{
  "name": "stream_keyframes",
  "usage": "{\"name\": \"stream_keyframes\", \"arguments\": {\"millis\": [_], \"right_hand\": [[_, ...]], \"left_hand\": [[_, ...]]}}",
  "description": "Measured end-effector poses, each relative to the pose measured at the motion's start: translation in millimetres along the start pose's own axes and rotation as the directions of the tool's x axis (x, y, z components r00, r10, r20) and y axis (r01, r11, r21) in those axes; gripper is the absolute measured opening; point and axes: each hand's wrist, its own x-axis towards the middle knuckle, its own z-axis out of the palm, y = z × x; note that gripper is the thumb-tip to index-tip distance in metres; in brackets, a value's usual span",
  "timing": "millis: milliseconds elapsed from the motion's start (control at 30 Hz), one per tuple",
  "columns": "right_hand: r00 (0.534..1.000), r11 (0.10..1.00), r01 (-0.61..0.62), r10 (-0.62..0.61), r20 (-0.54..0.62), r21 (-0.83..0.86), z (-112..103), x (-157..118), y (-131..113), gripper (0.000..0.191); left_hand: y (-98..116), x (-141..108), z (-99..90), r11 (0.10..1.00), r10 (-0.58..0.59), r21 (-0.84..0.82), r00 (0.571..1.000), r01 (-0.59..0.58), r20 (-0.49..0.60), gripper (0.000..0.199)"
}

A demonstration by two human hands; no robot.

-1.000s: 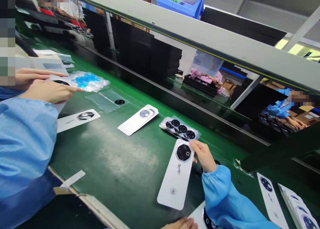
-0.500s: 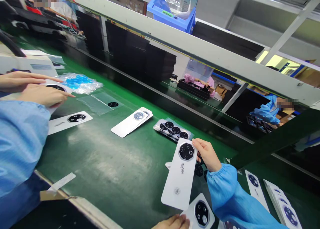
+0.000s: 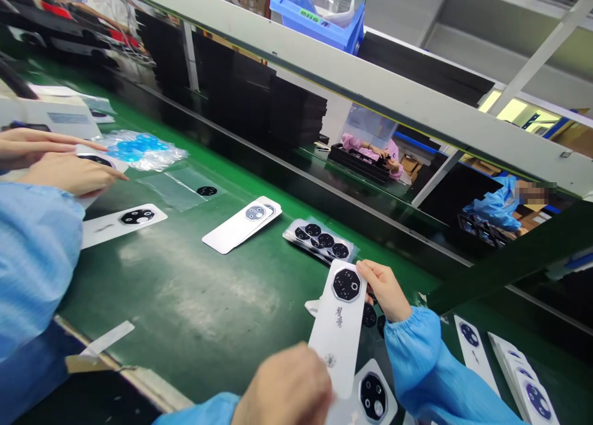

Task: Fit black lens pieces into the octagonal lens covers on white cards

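My right hand (image 3: 384, 289) pinches the top right corner of a white phone back cover (image 3: 336, 332). The cover is tilted up off the bench, its black camera plate and dark markings facing me. My left hand (image 3: 287, 388) is curled at the lower left edge of that cover, smeared by motion; its fingertips are hidden. Another white cover with a black camera plate (image 3: 373, 397) lies under and to the right of it. Behind my right hand, black camera plates (image 3: 369, 315) are partly hidden. A bagged stack of black plates (image 3: 324, 239) lies just beyond.
On the left, a co-worker's hands (image 3: 69, 172) work at a white cover. Other covers lie on the green bench: a small stack (image 3: 241, 224), one at left (image 3: 109, 227), and several at right (image 3: 523, 375). A blue bin (image 3: 319, 17) stands on the shelf.
My left hand has risen from the cover lying at the bottom edge to the lower part of the held cover. My right hand has barely moved.
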Motion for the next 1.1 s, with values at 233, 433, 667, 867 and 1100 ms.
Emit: {"name": "stream_keyframes", "arguments": {"millis": [233,433,667,867,1100], "right_hand": [[1.000,0.999,-0.004,0.004,-0.014,-0.032,1.2,-6.9,-0.2,0.050],[0.998,0.997,-0.035,0.031,-0.054,-0.074,-8.9,-26.7,2.1,0.046],[0.963,0.967,-0.255,0.256,0.084,-0.023,-14.0,-88.8,20.0,0.039],[0.925,0.952,-0.292,0.255,-0.283,-0.097,-73.2,-54.2,30.7,0.031],[0.765,0.835,-0.495,0.288,-0.576,-0.240,-153.3,42.9,52.8,0.031]], "left_hand": [[-36.6,54.0,-8.6,0.390,-0.631,-0.539,0.643,0.747,0.434,0.030],[-28.0,57.0,4.3,0.225,-0.638,-0.651,0.615,0.725,0.464,0.030],[-30.7,62.3,19.0,0.242,-0.643,-0.661,0.628,0.710,0.439,0.026],[-19.2,49.2,32.7,0.599,-0.548,-0.356,0.691,0.717,0.471,0.023],[28.8,-10.9,65.7,0.912,-0.396,0.342,0.699,0.225,0.596,0.070]]}}
